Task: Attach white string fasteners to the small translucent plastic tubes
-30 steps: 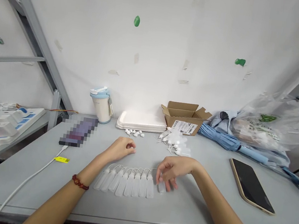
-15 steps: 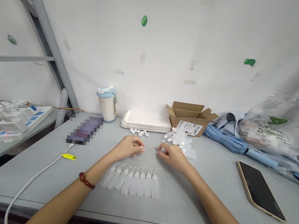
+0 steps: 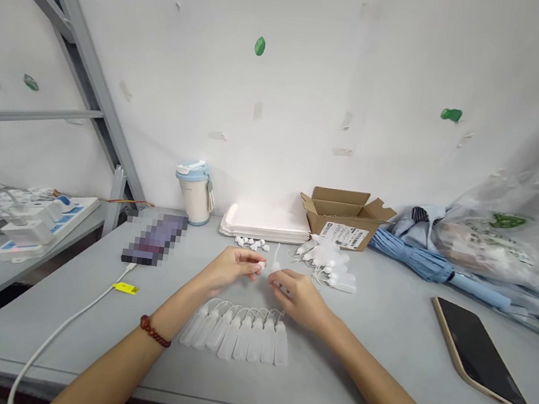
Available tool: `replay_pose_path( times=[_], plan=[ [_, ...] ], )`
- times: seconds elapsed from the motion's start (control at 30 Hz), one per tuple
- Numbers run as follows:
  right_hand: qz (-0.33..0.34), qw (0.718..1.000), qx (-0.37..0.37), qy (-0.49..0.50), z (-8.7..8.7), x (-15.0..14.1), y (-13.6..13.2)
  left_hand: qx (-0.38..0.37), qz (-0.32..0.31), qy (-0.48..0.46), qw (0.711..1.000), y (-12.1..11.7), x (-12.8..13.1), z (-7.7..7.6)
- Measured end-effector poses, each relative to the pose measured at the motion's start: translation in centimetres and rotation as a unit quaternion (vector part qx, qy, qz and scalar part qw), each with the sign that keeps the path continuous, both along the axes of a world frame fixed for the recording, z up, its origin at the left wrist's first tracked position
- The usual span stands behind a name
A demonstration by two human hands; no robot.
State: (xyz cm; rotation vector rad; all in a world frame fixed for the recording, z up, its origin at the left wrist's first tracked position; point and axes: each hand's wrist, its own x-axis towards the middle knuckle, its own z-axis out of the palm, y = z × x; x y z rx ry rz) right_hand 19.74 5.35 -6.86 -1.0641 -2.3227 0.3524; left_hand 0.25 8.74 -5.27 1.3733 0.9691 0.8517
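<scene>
My left hand [image 3: 229,267] is closed in a pinch around a small white cap [image 3: 261,266]. Just to its right, my right hand [image 3: 301,293] grips a small translucent squeeze bottle [image 3: 275,263]; its thin nozzle points up, and the fingers hide most of its body. Cap and bottle are close but apart. Nearer me lies a row of several squeeze bottles [image 3: 243,340] with bent nozzles, side by side. Beyond my right hand is a loose pile of similar bottles [image 3: 331,259]. Several loose white caps [image 3: 251,243] lie beyond my left hand.
At the back stand a stack of white trays [image 3: 266,223], a cardboard box [image 3: 341,222] and a tumbler [image 3: 195,195]. A folded blue umbrella [image 3: 412,259] and a phone [image 3: 479,352] lie on the right. On the left are a pixelated device [image 3: 154,239] with a cable and a power strip [image 3: 45,230].
My right hand has moved left from the pile, bringing a squeeze bottle beside the cap in my left hand. The left hand stays nearly in place. The view has shifted slightly.
</scene>
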Motion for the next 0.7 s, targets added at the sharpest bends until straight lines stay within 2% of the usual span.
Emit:
replay_pose_path(
  times=[0.17, 0.3, 0.47, 0.7],
  plan=[
    [0.032, 0.999, 0.004, -0.004, 0.2, -0.2, -0.5, 0.023, 0.011, -0.050, 0.998, -0.1, 0.4, 0.2],
    [0.032, 0.999, -0.015, 0.004, 0.7, -0.1, -0.7, 0.047, -0.002, -0.049, 0.998, -0.3, 0.5, 0.3],
    [0.012, 0.996, -0.049, 0.068, 1.4, 0.0, -0.8, 0.073, 0.007, -0.025, 0.997, -0.4, 0.4, 0.6],
    [-0.012, 0.979, -0.122, 0.164, 1.3, 0.5, -0.2, 0.081, 0.005, -0.008, 0.997, -0.4, 0.2, 0.7]
  ],
)
